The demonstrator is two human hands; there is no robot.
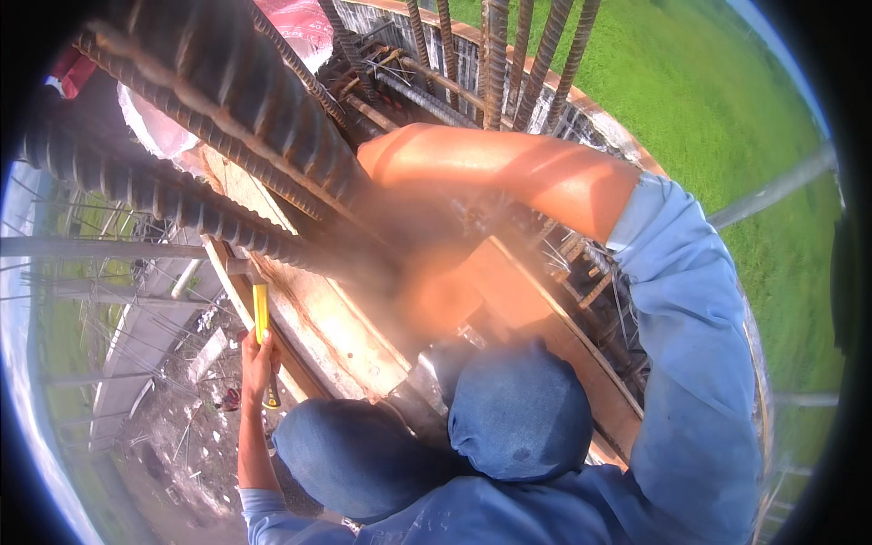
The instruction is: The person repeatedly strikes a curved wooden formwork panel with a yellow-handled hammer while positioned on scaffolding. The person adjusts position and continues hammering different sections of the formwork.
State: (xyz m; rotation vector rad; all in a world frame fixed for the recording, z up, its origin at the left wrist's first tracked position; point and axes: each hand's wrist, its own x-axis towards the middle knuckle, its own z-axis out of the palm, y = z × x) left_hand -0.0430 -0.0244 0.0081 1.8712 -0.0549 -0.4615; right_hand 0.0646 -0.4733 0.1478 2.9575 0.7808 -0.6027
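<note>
My left hand point(258, 357) is at the left, beside the edge of a wooden board. Its fingers are wrapped round a slim yellow-and-black tool point(262, 313), held upright; the yellow end stands above the fist and a dark end shows below. From the right, my bare right forearm point(509, 173) reaches across to thick ribbed rebar point(245, 100). My right hand point(374, 156) goes in behind that bar, so its fingers are hidden and I cannot see what they touch. A smudged patch blurs the middle of the view.
My bent knees point(518, 409) are over a plank point(545, 318) and a pale board point(327, 318). More upright bars point(495, 64) stand at the far side, inside a curved rim point(618, 132). Rubble-strewn ground point(182, 445) lies far below at left; green grass point(708, 100) spreads at right.
</note>
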